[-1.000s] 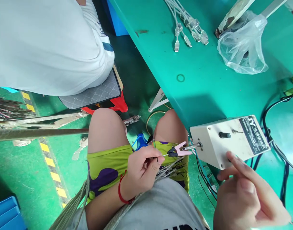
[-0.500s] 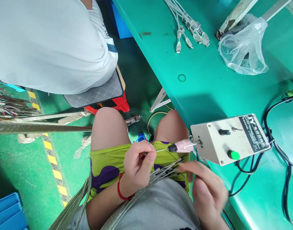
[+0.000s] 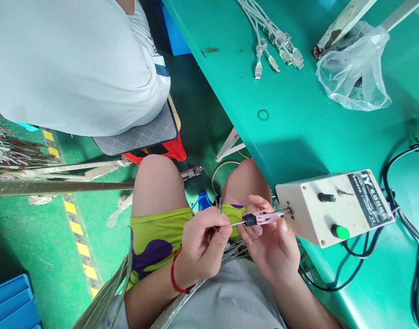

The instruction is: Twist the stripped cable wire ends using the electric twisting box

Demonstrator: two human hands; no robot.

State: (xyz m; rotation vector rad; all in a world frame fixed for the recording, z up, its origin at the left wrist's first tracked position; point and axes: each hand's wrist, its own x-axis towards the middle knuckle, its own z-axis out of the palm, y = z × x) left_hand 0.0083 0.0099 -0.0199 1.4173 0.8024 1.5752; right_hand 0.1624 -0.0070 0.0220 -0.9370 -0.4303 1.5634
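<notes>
My left hand (image 3: pixel 207 242) is pinched on a thin cable end, with red and dark wire ends (image 3: pixel 218 205) sticking up past the fingers. One pale strand (image 3: pixel 236 224) runs from that pinch to the black tip of a pink clip (image 3: pixel 266 218). The clip sits on the metal shaft (image 3: pixel 285 211) of a beige box (image 3: pixel 327 205) with a knob, a toggle switch and a green button. Around the clip is my right hand (image 3: pixel 273 251), its thumb at the shaft end and fingers behind. A bundle of grey cables (image 3: pixel 177 308) lies across my lap.
White USB cables (image 3: pixel 281 43) and a clear plastic bag (image 3: pixel 356 68) lie on the green table (image 3: pixel 230 59). Black cords (image 3: pixel 389 183) run right of the box. At left, a person in a white shirt (image 3: pixel 75 68) sits on a red stool (image 3: pixel 171 148). A metal bar (image 3: pixel 59 186) juts toward my leg.
My right hand has moved from the cable bundle up to the pink clip, and its fingers are now around it. The left hand shifted slightly right, and its strand now meets the clip's tip.
</notes>
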